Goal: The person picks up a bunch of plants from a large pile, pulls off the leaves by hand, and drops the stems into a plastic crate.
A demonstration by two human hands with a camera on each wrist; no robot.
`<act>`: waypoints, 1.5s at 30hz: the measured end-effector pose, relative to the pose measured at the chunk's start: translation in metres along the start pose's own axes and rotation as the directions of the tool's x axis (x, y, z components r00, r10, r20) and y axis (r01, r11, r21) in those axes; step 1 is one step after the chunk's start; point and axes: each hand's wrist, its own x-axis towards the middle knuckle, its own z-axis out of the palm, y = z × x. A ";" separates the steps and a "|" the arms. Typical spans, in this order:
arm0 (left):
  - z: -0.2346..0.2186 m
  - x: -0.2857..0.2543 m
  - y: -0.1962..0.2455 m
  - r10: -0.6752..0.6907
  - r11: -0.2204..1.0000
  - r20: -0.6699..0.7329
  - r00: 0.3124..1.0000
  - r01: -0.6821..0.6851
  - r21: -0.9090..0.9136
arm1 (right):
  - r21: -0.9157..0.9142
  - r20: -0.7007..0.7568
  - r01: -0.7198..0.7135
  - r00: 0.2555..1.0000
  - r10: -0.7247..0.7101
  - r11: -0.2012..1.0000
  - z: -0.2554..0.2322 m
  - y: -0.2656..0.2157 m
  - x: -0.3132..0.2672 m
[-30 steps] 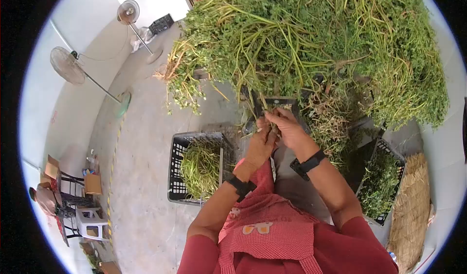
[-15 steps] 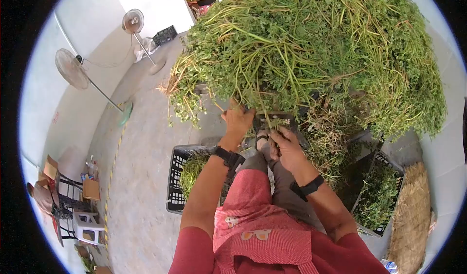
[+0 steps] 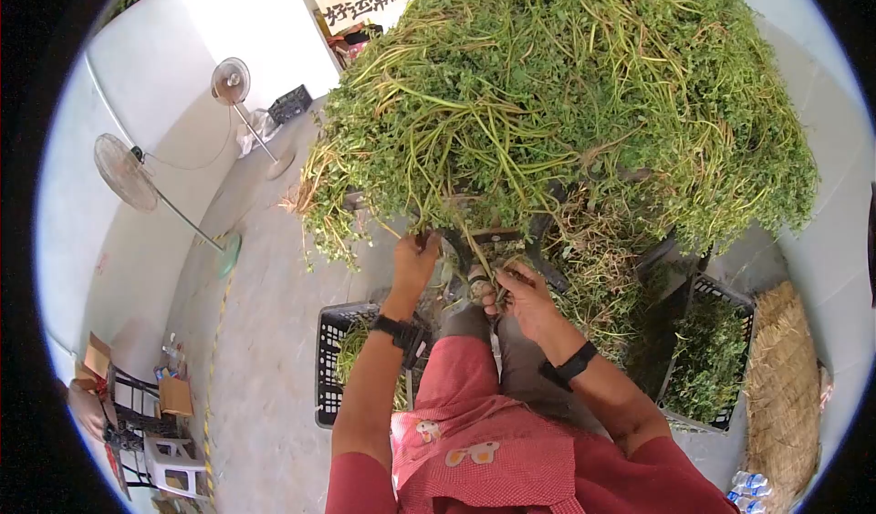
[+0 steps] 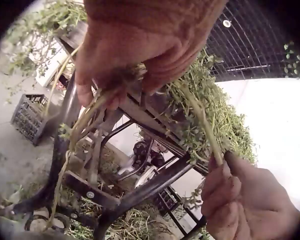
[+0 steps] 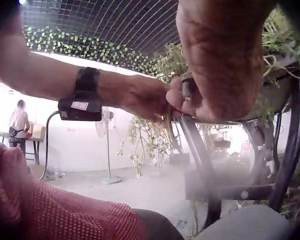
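A large heap of leafy green plants (image 3: pixel 566 85) with long pale stems lies in front of me. My left hand (image 3: pixel 417 263) is at the heap's near edge, left of the right hand. Its fingers pinch thin brownish stems (image 4: pixel 81 125), which hang down below it in the left wrist view. My right hand (image 3: pixel 531 300), over the knees, grips a thicker green stem (image 4: pixel 202 117) that runs up toward the heap. The cut end of a stem (image 5: pixel 187 91) pokes out between the right fingers in the right wrist view.
A black crate (image 3: pixel 326 373) with loose stems stands on the floor at left. Another crate (image 3: pixel 727 288) with leafy greens is at right, beside a straw bundle (image 3: pixel 783 377). Withered plants (image 3: pixel 602 272) hang below the heap. Two standing fans (image 3: pixel 125 172) and a person (image 5: pixel 20 122) are farther off.
Both hands were together on the stems; the left hand has moved away to the left while the right stays over the knees with its stem. The head view has tilted up slightly.
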 end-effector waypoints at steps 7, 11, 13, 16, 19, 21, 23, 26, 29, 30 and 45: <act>-0.012 -0.026 -0.010 -0.103 0.796 0.059 0.993 0.118 -0.593 | -0.029 0.032 0.018 0.999 -0.017 0.999 -0.007 -0.006 -0.003; -0.014 -0.041 -0.017 -0.164 0.777 0.065 0.984 0.170 -0.606 | -0.234 -0.012 -0.031 1.000 0.029 0.972 -0.012 -0.005 -0.008; -0.003 -0.053 -0.037 -0.128 0.830 0.052 0.990 0.136 -0.541 | -0.622 -0.014 0.116 0.987 -0.159 0.775 -0.031 0.002 -0.001; 0.016 -0.075 -0.051 -0.115 0.915 -0.187 0.976 0.030 -0.402 | -0.909 0.100 0.287 0.855 -0.509 0.303 -0.036 -0.038 -0.005; 0.026 -0.114 -0.093 -0.204 0.771 0.188 0.961 0.276 -0.574 | -0.887 0.209 0.443 0.631 -0.747 0.126 -0.021 -0.111 0.010; 0.023 -0.170 -0.054 -0.035 0.998 0.445 0.895 0.006 0.064 | -0.914 0.328 0.396 0.606 -0.725 -0.082 0.010 -0.165 0.028; 0.026 -0.178 -0.049 0.078 0.977 0.623 0.778 -0.183 0.106 | -0.957 0.289 0.227 0.686 -0.668 -0.182 0.034 -0.186 0.048; 0.035 -0.169 -0.057 -0.152 0.954 0.651 0.743 -0.062 0.294 | -0.951 0.196 0.012 0.794 -0.575 -0.308 0.056 -0.193 0.066; 0.034 -0.170 -0.069 0.032 0.995 0.601 0.798 -0.082 0.055 | -0.936 0.207 -0.021 0.775 -0.597 -0.352 0.054 -0.191 0.084; 0.033 -0.169 -0.067 0.038 0.995 0.599 0.800 -0.085 0.050 | -0.939 0.233 0.025 0.781 -0.580 -0.344 0.049 -0.196 0.089; 0.040 -0.080 0.034 0.113 0.992 0.362 0.925 -0.087 -0.088 | -0.907 0.101 0.265 0.891 -0.442 0.326 0.010 -0.222 0.067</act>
